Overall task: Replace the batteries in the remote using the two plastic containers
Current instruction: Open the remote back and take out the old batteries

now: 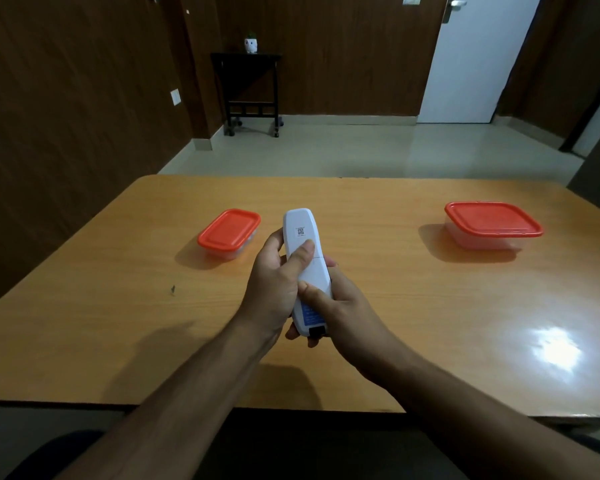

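**White remote gripped back-up in both hands above the counter**

White plastic, smooth and faintly glossy, forms the long, slim remote point(305, 271), which is held back side up above the orange-brown wood-grain counter point(395, 306), its rounded far end pointing away from the person. The left hand point(274, 289) wraps the remote's left edge, fingers curled beneath it and the thumb laid flat across the back, just below a small square printed code. The right hand point(343, 306) cups the near half from the right; its thumb presses on the back panel a little nearer the person than the left thumb, and its fingertips show past the remote's right edge. A thin seam crosses the back between the two thumbs. Nearer the person, a blue label lies on the panel, and a small black rectangular patch sits at the near end.

Left of the remote, resting on the counter, is a small rectangular container point(229, 233) of clear plastic with a rounded orange-red lid. Well to the right of the remote stands a larger container point(492, 225) of the same make, its lid also on. What either container holds cannot be made out. Bright glare marks the glossy counter to the right of the remote, nearer the person.
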